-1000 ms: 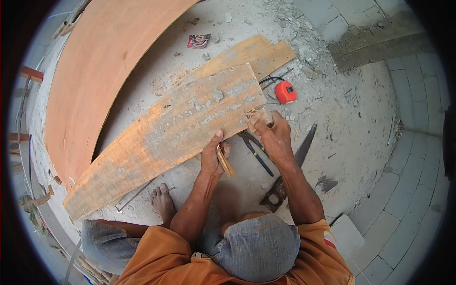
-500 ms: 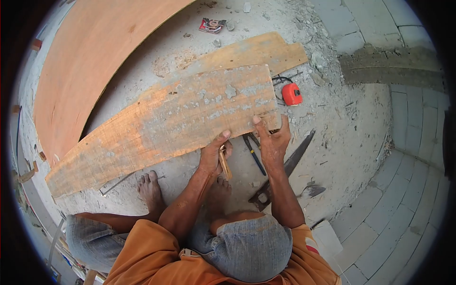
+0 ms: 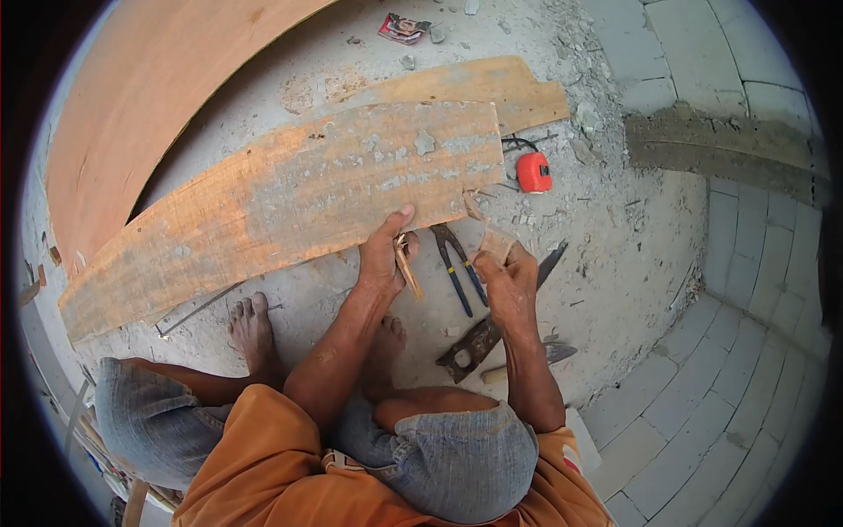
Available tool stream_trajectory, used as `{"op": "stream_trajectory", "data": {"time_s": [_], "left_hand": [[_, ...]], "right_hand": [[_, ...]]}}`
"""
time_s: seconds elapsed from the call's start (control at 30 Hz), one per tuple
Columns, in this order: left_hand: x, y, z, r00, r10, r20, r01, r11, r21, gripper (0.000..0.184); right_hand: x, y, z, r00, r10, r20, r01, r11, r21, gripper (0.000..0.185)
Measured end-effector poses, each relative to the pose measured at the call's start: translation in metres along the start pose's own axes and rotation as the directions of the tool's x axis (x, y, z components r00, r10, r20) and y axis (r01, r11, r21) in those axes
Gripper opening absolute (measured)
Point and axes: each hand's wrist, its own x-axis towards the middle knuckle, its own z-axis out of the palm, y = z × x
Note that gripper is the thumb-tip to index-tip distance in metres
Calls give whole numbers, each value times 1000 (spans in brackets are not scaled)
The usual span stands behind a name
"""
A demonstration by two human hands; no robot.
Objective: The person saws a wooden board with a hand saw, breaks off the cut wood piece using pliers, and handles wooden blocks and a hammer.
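A long plywood board (image 3: pixel 290 202), stained grey with dried cement, lies slanted in front of me. My left hand (image 3: pixel 384 255) is closed on its near edge, thumb on top, with thin wood splinters (image 3: pixel 407 268) sticking out of the same grip. Just off the board's right corner, my right hand (image 3: pixel 509 283) is closed around a small broken piece of wood (image 3: pixel 497 241). A ragged splinter (image 3: pixel 472 205) hangs at that corner. Pincers (image 3: pixel 454 268) with dark blue and yellow handles lie between my hands. Under my right forearm is a handsaw (image 3: pixel 470 350).
A red tape measure (image 3: pixel 533 173) sits beyond the board's right end. Another plywood piece (image 3: pixel 474 81) lies behind it, and a large curved sheet (image 3: pixel 167 97) rises at the left. A trowel (image 3: pixel 558 352) lies right of the saw. Grey blocks (image 3: pixel 667 395) line the right side.
My right hand has come away from the board's corner toward me, with a broken piece in it. The corner is now torn off. My left hand still grips the edge.
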Motion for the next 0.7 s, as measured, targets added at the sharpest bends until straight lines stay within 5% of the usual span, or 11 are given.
{"op": "stream_trajectory", "data": {"time_s": [0.07,0.17,0.23,0.3,0.33,0.37,0.47,0.57,0.7], "left_hand": [[33,24,9,1000,8,-8,-8,1000,-29,29],[71,49,13,986,95,137,-98,995,10,40],[61,34,24,969,21,245,-36,998,57,42],[35,28,30,968,76,239,-92,994,54,62],[29,13,26,957,27,288,-67,989,129,78],[17,4,22,921,-11,389,-88,968,237,76],[-14,-5,23,706,-376,600,-107,781,615,70],[-49,-27,40,715,-417,561,-142,700,700,60],[-50,-42,44,770,-371,520,-93,740,666,55]], "right_hand": [[-48,2,-24,997,83,0,-83,996,-20,28],[-106,17,-66,948,319,-8,-312,932,186,32],[-102,40,-81,983,184,4,-157,826,542,44],[-92,58,-76,987,161,22,-140,775,616,52],[-80,61,-67,988,144,63,-142,654,743,48],[-67,60,-59,987,120,106,-153,514,844,44],[-48,54,-44,994,107,32,-82,504,860,39],[-30,55,-30,985,89,-151,77,550,832,36],[-25,51,-19,987,53,-150,86,616,783,31]]}}
